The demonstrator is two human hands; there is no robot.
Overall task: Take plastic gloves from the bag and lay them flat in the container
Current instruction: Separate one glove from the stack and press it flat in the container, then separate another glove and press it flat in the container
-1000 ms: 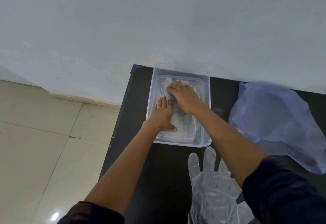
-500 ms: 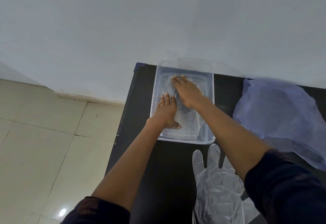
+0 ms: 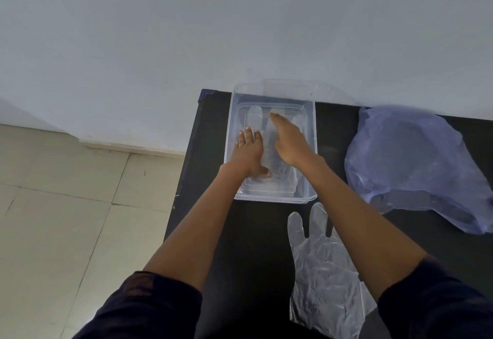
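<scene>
A clear plastic container point(image 3: 312, 135) stands at the far left end of the black table. Inside it lies a transparent glove point(image 3: 272, 162), flat on the bottom. My left hand point(image 3: 249, 153) presses palm-down on the glove's near left part, fingers spread. On the glove's right side my right hand point(image 3: 289, 139) lies flat, fingers pointing to the far edge. A second clear glove point(image 3: 324, 269) is spread on the table in front of the container, partly under my right forearm. The bluish plastic bag point(image 3: 410, 162) sits crumpled to the right.
The black table point(image 3: 213, 135) ends at its left edge beside the container, with a tiled floor point(image 3: 66, 205) below. A pale wall point(image 3: 240, 31) runs right behind the table.
My right hand has slid from the middle of the glove toward the right side of the container. My left hand stays pressed in the same spot.
</scene>
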